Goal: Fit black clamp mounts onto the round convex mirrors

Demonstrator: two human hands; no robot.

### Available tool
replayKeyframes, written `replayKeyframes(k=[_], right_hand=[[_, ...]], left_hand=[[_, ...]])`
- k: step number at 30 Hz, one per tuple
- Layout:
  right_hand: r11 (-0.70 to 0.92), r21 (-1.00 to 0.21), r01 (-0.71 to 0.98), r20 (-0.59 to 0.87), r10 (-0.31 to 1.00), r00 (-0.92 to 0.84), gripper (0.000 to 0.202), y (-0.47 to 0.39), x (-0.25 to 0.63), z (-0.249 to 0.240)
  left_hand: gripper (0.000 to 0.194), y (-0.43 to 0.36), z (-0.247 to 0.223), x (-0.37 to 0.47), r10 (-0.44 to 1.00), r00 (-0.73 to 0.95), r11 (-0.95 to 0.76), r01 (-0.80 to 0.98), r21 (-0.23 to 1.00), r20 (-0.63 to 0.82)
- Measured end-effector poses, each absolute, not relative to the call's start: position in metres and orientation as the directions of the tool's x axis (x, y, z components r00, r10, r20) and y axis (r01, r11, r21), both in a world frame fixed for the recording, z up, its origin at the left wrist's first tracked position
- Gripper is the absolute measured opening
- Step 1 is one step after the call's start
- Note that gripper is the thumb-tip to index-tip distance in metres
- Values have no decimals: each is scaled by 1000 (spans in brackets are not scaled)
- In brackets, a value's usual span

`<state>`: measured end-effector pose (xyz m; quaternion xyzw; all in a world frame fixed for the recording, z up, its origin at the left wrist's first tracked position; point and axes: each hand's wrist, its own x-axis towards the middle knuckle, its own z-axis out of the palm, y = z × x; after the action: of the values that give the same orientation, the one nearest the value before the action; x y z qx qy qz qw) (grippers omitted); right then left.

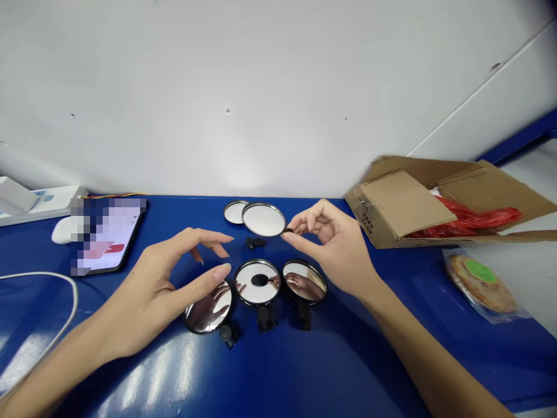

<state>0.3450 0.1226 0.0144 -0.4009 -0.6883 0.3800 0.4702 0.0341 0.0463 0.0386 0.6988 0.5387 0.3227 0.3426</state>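
Note:
My left hand (161, 284) is open over the left round mirror (209, 307), thumb and fingers apart and holding nothing. With thumb and forefinger, my right hand (333, 244) pinches a small black piece (288, 230) at the right edge of a round mirror (263, 220). That mirror overlaps another round mirror (235, 212) behind it. Small black parts (255, 242) lie just in front of the pair. Nearer to me, a middle mirror (257, 283) with a dark oval at its centre and a right mirror (304, 281) lie side by side. Black clamp mounts (266, 319) sit below the front mirrors.
At the left are a phone (111, 235), a white earbud case (65, 230), a white box (52, 200) and a white cable (72, 290). An opened cardboard box (395, 203) with a red plastic bag (474, 217) and a wrapped round pastry (481, 281) stand right. A white wall (261, 116) rises behind.

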Motion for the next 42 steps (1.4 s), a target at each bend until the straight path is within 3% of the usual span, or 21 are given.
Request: replayKeyframes(k=[4, 7, 10, 14, 20, 24, 34, 42], right_hand=[[529, -837, 141, 454, 814, -363, 42, 96, 328, 25], [633, -763, 129, 518, 719, -464, 36, 84, 323, 28], [649, -745, 153, 511, 704, -493, 26, 83, 323, 29], [565, -764, 312, 390, 790, -474, 13, 91, 330, 28], [528, -705, 474, 178, 779, -602, 44, 107, 346, 21], [532, -677, 508, 54, 725, -687, 52, 107, 346, 21], [609, -426, 668, 205, 785, -585, 38, 123, 359, 13], [506, -480, 717, 207, 859, -468, 15, 136, 367, 3]], left_hand=[[39, 42, 37, 48, 978, 206, -5, 221, 975, -41], [43, 39, 35, 56, 970, 181, 155, 58, 986, -164], [43, 38, 31, 58, 954, 205, 226, 1, 974, -221], [36, 42, 26, 54, 975, 132, 179, -6, 984, -176], [43, 50, 18, 46, 991, -24, 131, 29, 991, -130], [45, 52, 16, 46, 992, -45, 121, 48, 991, -119], [48, 52, 19, 43, 993, -62, 109, 84, 991, -104], [54, 53, 17, 44, 992, -71, 112, 140, 984, -103]])
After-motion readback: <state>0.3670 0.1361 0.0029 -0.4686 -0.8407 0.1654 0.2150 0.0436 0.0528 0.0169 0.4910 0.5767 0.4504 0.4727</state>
